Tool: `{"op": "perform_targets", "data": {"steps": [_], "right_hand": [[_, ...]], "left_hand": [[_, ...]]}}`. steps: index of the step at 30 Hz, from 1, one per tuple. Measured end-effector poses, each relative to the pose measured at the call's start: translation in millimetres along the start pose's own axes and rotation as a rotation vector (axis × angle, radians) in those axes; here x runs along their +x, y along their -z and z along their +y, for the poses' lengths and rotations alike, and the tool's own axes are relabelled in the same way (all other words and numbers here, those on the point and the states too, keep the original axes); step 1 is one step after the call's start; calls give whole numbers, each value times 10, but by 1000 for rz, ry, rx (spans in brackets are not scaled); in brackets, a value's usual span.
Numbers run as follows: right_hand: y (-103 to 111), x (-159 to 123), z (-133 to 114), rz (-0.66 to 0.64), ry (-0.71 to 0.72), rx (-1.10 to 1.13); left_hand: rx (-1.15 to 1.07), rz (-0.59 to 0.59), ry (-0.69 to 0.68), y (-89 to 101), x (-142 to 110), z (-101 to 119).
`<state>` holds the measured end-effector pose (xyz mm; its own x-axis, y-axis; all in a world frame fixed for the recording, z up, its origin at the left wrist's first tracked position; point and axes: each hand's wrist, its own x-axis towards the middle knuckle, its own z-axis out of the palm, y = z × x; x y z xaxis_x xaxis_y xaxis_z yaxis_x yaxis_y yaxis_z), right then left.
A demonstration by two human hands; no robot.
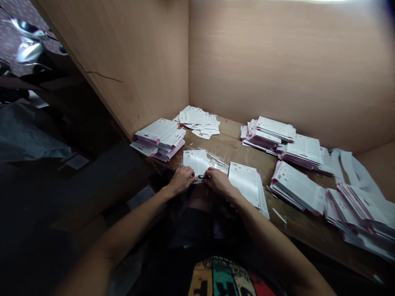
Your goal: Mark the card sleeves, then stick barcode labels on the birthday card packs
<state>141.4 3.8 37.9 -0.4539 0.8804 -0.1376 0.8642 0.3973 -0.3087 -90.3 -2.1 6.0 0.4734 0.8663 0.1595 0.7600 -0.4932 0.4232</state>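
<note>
Both hands (201,181) low at the near edge of the counter (234,144), close together and curled, not released. Left hand (182,181) and right hand (219,182) closed over the near edge of a white printed sheet (195,161), fingers almost meeting at its middle. Just between them, a small black piece (202,176), too small to identify, right next to the right hand's fingertips (207,176); whether pinched or only touched, impossible to tell.

Sheet upright in the view, its far part lying on a clear plastic film (212,158), with bare wood around. Just right of the right hand, a neat stack of white pink-edged booklets (245,185), touching the wrist side of that hand or nearly so. Further left and far, a fanned pile of similar booklets (159,137), and in the far corner, a loose heap of white cut paper pieces (197,122).

Along the right side, more overlapping booklet stacks: one far (268,133), one beside it (302,152), one nearer (298,187), and a large spread at the right edge (358,213). Behind those, a white plastic strip (352,172) against the wall. On the counter near the right stacks, a thin white strip (279,215). Around the counter's far and left sides, wood-laminate panels (277,61).
</note>
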Motion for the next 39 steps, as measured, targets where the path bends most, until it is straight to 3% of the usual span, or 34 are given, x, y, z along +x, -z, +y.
{"op": "perform_targets", "data": {"steps": [2,7,9,11,13,15,17,19,22,27,29,31,33,34,36,39], "right_hand": [[-5,58,-37,20,-89,-22],[107,3,-184,69,-135,-61],[222,-152,-159,165,-192,-37],[345,-424,-13,318,-289,5],[432,-799,250,421,-452,31],[454,-1194,577,388,-688,47],[415,-1499,888,268,-894,101],[348,-1649,1111,199,-975,211],[274,-1599,1261,221,-907,446],[244,-1294,1193,264,-712,698],[225,-1245,1084,348,-542,875],[203,-1254,984,494,-360,1024],[178,-1291,932,643,-268,1031],[162,-1309,927,694,-255,987],[112,-1329,949,710,-258,886],[5,-1320,1011,608,-234,793]], "left_hand": [[44,17,-3,-24,25,9],[214,-6,-147,-87,-123,-57],[215,39,-145,-97,-157,-108],[155,157,-134,-115,-130,-85],[73,279,-165,-173,-51,76],[7,310,-243,-293,63,369],[-22,231,-325,-475,181,721],[-24,97,-390,-679,261,1032],[-1,-31,-436,-914,265,1281],[-71,-74,-430,-969,195,1240],[-216,-58,-353,-899,248,1193],[-425,81,-152,-789,378,1153],[-655,228,27,-661,550,1119],[-756,248,57,-606,630,1106],[-886,166,1,-543,737,1093],[-893,65,-121,-604,732,1108]]}}
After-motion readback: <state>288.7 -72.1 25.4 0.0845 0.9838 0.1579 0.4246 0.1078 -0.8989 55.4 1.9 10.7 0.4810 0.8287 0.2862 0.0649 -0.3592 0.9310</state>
